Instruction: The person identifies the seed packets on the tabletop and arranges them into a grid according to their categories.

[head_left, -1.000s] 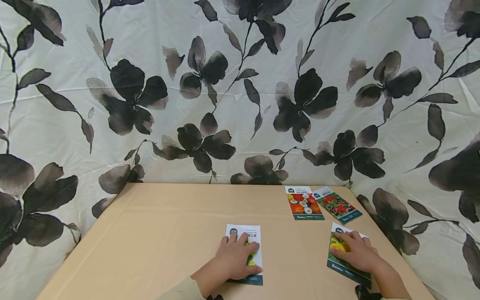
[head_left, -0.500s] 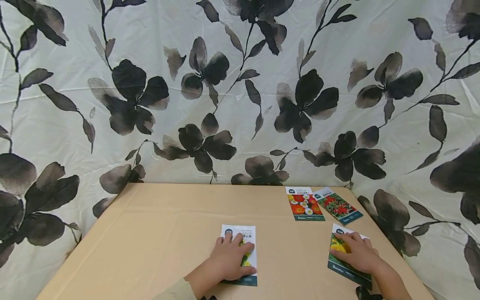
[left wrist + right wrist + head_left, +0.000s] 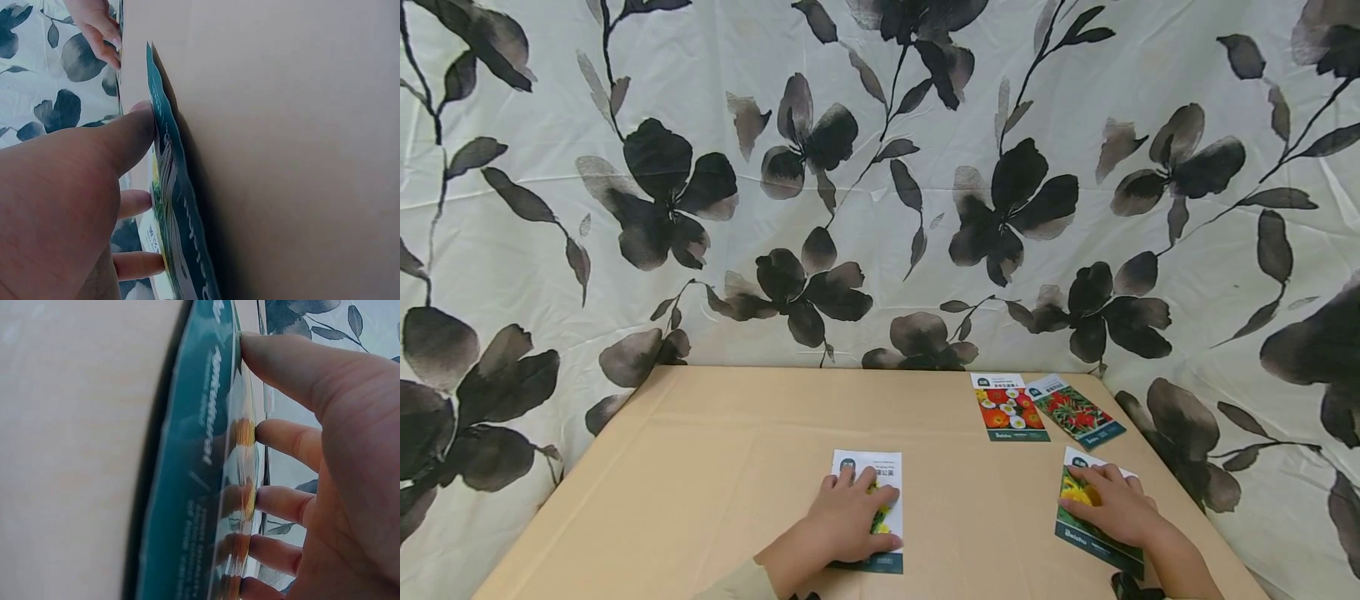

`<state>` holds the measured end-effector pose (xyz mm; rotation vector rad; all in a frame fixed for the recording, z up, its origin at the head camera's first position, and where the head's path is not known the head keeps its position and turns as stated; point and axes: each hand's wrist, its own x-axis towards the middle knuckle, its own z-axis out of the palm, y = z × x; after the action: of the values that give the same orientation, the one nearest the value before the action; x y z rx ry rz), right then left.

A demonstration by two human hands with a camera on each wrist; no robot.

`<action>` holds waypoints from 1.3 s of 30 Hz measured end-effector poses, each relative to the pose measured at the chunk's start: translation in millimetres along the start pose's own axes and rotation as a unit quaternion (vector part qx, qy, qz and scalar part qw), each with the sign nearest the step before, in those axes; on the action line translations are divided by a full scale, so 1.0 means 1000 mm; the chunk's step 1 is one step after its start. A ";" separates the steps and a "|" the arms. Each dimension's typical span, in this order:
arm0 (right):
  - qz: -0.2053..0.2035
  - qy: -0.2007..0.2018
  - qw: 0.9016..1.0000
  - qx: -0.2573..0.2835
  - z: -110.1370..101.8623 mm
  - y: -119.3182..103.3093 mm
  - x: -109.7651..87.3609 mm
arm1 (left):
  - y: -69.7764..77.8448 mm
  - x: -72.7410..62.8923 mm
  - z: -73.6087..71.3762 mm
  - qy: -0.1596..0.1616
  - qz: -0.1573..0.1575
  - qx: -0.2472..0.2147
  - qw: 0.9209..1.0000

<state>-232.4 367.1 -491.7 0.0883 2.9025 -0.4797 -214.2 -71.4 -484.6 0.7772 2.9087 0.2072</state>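
My left hand [image 3: 853, 517] lies spread on a flower seed packet [image 3: 891, 475] with a white top, yellow blooms and a dark teal bottom strip. In the left wrist view, thumb and fingertips touch the face of this packet [image 3: 164, 137], which lies on the table. On the right, my right hand [image 3: 1112, 504] rests with its fingers spread on a second seed packet [image 3: 1075, 529], printed with yellow flowers and turned slightly. The right wrist view shows fingertips pressing the shiny face of that packet [image 3: 194, 481]. Both hands cover much of the prints.
Two more seed packets lie at the back right of the tan table [image 3: 715, 467]: one with orange, red and white flowers [image 3: 1009, 408], one red and green [image 3: 1075, 411], set at an angle. A floral cloth [image 3: 880, 217] hangs behind the table.
My left hand has slid its packet a little to the left along the table. The right hand and its packet, and the two back packets, stay in place.
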 end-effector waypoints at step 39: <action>-0.002 0.005 1.000 -0.003 0.003 0.003 0.002 | -0.026 -0.018 0.003 0.024 0.003 0.014 1.000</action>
<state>-233.9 369.1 -496.2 0.0833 2.9135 -0.4732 -211.0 -102.0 -489.8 0.7957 2.9614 0.1874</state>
